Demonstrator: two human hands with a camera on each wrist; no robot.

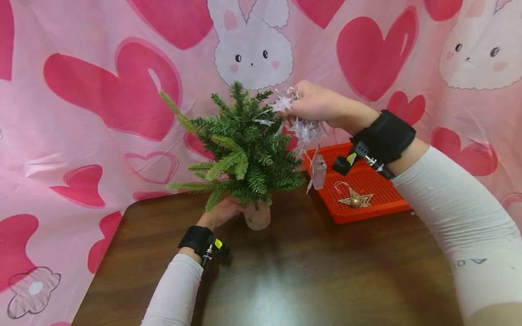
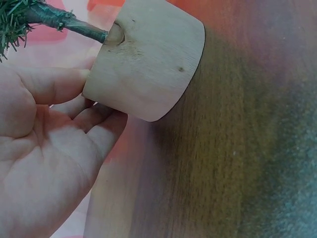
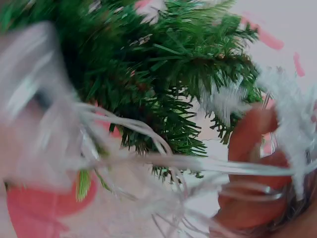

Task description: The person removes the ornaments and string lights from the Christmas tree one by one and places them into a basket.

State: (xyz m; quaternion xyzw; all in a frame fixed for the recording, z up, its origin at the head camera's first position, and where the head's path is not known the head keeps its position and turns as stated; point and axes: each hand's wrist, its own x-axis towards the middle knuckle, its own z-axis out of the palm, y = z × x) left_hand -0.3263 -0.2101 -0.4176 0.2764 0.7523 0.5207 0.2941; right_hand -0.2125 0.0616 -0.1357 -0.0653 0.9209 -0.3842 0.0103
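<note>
A small artificial Christmas tree (image 1: 244, 149) stands on the table with its pale wooden base (image 2: 148, 64) under the trunk. My left hand (image 1: 223, 212) grips the upper edge of that base, thumb on the near side and fingers behind. At the tree's upper right, my right hand (image 1: 311, 104) holds a bunched string of lights (image 1: 306, 131) with clear snowflake-shaped pieces. A stretch of the string reaches in among the branches. Below the hand dangles a clear battery box (image 1: 318, 172), blurred in the right wrist view. Some right fingertips are hidden by the ornaments.
An orange-red mesh tray (image 1: 342, 217) sits at the table's right, under my right forearm. In it lies a gold star ornament (image 1: 355, 200) with a pale hook. Behind the brown wooden table (image 1: 285, 280) hangs a pink cloth (image 1: 102, 27) with hearts and rabbits.
</note>
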